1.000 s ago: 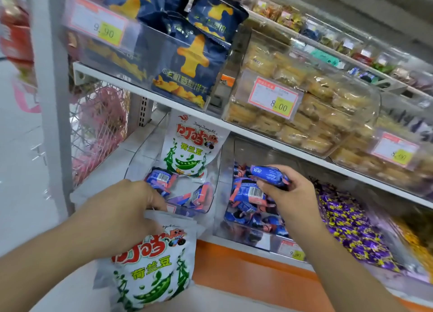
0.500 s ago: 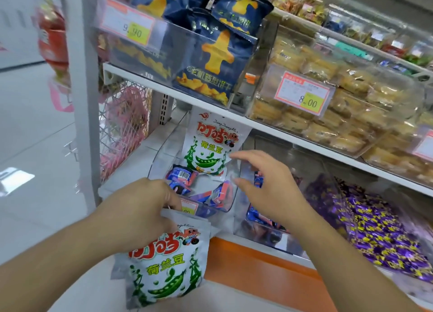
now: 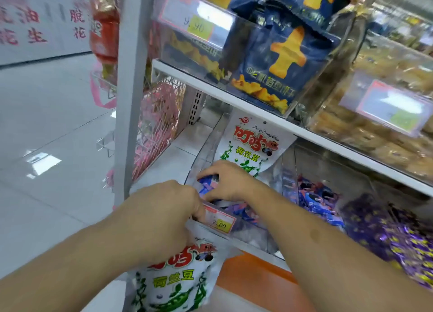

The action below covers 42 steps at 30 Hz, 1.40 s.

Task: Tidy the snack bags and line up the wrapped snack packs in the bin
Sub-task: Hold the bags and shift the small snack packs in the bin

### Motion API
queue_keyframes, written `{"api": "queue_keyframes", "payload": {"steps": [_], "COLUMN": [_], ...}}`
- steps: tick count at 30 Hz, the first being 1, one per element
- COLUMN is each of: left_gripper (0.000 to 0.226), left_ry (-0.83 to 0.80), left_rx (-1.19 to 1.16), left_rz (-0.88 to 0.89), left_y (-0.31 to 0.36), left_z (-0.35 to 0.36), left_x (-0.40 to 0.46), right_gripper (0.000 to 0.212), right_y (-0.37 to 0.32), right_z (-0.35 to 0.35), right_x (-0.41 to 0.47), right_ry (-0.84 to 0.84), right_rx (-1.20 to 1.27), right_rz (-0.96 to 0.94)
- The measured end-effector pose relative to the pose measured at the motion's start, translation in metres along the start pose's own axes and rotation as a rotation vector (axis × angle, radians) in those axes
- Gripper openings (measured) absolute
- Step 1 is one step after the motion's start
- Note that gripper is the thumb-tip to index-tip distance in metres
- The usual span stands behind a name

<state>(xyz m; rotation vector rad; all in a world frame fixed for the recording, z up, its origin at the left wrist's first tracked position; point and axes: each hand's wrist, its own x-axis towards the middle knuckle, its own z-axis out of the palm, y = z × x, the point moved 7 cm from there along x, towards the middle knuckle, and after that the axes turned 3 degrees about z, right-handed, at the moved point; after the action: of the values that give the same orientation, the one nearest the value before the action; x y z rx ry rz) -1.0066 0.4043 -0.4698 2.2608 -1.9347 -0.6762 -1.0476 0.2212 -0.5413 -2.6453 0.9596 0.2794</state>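
Note:
My left hand grips the top of a white pea snack bag that hangs below the shelf front. My right hand reaches into the clear left bin and its fingers curl round a blue wrapped snack pack. A second white pea snack bag stands upright at the back of that bin. More blue wrapped packs fill the clear bin to the right.
A red price tag sits on the bin front. Purple wrapped candies lie further right. Above, dark blue biscuit bags and wrapped cakes fill the upper shelf. A grey shelf post stands left, tiled floor beyond.
My right hand has let go of a blue pack over the right bin, crossed left and now reaches into the left bin, closing on a blue pack. The view has shifted left.

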Motion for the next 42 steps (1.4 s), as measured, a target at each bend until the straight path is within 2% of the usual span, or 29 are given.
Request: {"api": "queue_keyframes", "payload": {"steps": [4, 10, 15, 18, 22, 25, 29, 33, 37, 39, 42], "left_gripper": [0.032, 0.035, 0.033, 0.037, 0.035, 0.033, 0.033, 0.038, 0.035, 0.034, 0.03], "left_ry": [-0.003, 0.099, 0.122, 0.11, 0.116, 0.132, 0.124, 0.101, 0.096, 0.091, 0.083], "left_rx": [0.017, -0.009, -0.029, -0.017, -0.016, -0.017, 0.017, 0.055, 0.061, 0.055, 0.033], "left_rz": [-0.004, 0.05, 0.062, 0.059, 0.056, 0.053, 0.066, 0.066, 0.065, 0.058, 0.057], "left_y": [-0.001, 0.001, -0.001, 0.0, 0.002, 0.004, 0.01, 0.016, 0.024, 0.027, 0.029], "left_z": [0.002, 0.003, 0.002, 0.003, 0.002, 0.001, 0.003, 0.008, 0.012, 0.013, 0.015], "left_x": [0.004, -0.004, -0.01, -0.009, -0.006, -0.007, -0.005, -0.006, -0.008, -0.009, -0.009], "right_gripper": [0.083, 0.058, 0.072, 0.071, 0.059, 0.064, 0.07, 0.058, 0.055, 0.069, 0.096], "right_y": [0.005, 0.009, 0.014, 0.016, 0.013, 0.01, 0.014, 0.042, 0.089, 0.115, 0.141], "right_z": [0.008, 0.004, 0.0, -0.005, -0.026, -0.051, -0.085, -0.094, -0.087, -0.081, -0.069], "right_x": [0.007, -0.003, -0.009, -0.016, -0.032, -0.057, -0.123, -0.189, -0.235, -0.242, -0.241], "right_ry": [0.021, 0.026, 0.077, 0.117, 0.249, 0.338, 0.493, 0.65, 0.781, 0.721, 0.526], "right_rx": [-0.004, 0.1, 0.183, 0.227, 0.316, 0.466, 0.527, 0.507, 0.511, 0.41, 0.246], "right_rz": [0.013, 0.019, 0.06, 0.067, 0.088, 0.068, 0.042, 0.06, 0.201, 0.347, 0.502]}}
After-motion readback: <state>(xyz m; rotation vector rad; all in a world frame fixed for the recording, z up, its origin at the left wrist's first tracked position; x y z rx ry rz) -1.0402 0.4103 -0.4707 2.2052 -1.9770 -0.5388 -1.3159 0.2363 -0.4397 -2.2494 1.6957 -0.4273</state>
